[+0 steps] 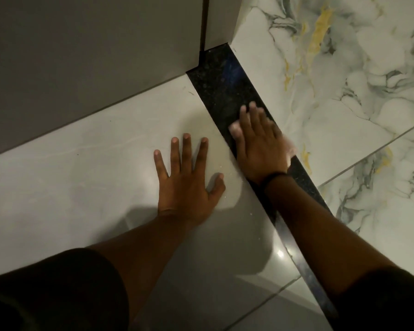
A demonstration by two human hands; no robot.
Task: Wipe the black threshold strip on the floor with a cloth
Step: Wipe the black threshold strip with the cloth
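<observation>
The black threshold strip [221, 81] runs diagonally from the wall corner at the top down to the lower right, between two tiled floors. My right hand [258, 142] lies flat on the strip, blurred by motion, pressing down a pale cloth [289, 146] that shows only as a blurred edge at the hand's right side. A dark band sits on that wrist. My left hand [189, 180] rests palm down with fingers spread on the plain grey tile just left of the strip, holding nothing.
A grey wall [86, 58] and a door frame edge [203, 25] stand at the top left. White marbled tiles with grey and yellow veins [344, 80] lie right of the strip. Plain grey tiles [69, 182] lie left of it.
</observation>
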